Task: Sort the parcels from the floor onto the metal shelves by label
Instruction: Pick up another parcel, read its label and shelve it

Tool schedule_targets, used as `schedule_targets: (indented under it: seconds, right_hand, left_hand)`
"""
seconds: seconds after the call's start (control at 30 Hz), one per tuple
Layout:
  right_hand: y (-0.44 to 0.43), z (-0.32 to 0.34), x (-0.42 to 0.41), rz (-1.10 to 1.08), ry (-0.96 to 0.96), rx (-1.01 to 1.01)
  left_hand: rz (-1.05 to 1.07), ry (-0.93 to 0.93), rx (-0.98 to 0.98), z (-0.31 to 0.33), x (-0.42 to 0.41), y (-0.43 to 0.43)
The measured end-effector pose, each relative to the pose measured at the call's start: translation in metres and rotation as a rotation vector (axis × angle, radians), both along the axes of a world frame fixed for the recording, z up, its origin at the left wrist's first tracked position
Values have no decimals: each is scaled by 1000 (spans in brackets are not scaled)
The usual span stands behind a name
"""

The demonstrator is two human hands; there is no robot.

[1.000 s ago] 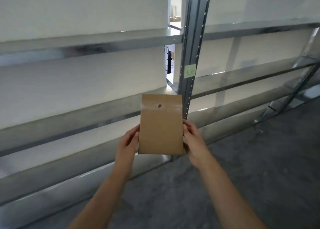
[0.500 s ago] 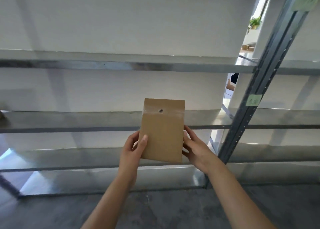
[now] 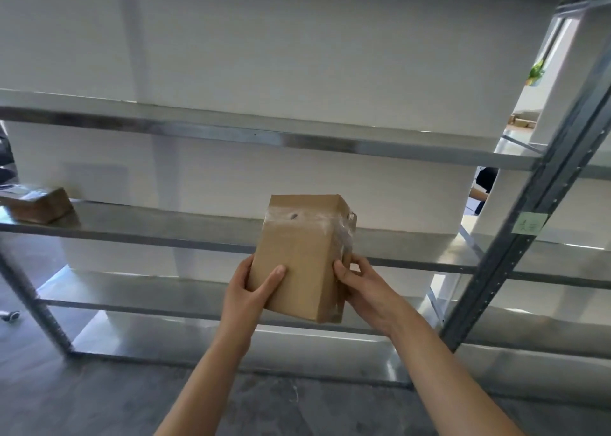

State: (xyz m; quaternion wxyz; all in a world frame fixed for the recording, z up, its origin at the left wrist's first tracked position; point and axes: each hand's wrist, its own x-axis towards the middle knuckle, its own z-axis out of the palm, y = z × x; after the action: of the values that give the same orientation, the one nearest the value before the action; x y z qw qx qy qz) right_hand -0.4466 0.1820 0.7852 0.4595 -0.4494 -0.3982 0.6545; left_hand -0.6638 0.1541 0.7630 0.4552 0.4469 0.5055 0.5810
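I hold a brown cardboard parcel upright in front of the metal shelves, at the height of the middle shelf. Clear tape wraps its upper part and its right side. My left hand grips its lower left edge, thumb across the front face. My right hand grips its lower right side. No label shows on the faces turned towards me. A second brown parcel lies on the middle shelf at the far left.
A grey steel upright with a small green note stands to the right. More shelves run above and below. White wall behind, grey floor underfoot. A gap at the right shows another room.
My view has swung left along the shelves, so the upright now sits far right and the left parcel has come into sight. The held parcel has turned, showing its taped right side.
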Motion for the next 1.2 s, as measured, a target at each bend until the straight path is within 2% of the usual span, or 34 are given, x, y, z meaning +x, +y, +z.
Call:
schedule_targets:
  seconds: [0.1, 0.5, 0.7, 0.87, 1.2]
  right_hand:
    - [1, 4, -10, 10, 8, -16]
    - [4, 11, -31, -44, -173, 133]
    - [5, 16, -30, -33, -231, 146]
    - [6, 17, -29, -49, -171, 121]
    - [11, 13, -36, -76, -206, 80]
  left_hand:
    - [18, 11, -15, -4, -5, 2]
    - [-15, 182, 33, -3, -5, 14]
    - [-45, 97, -23, 0, -11, 20]
    - [-82, 59, -68, 8, -4, 20]
    - [-121, 107, -36, 7, -8, 21]
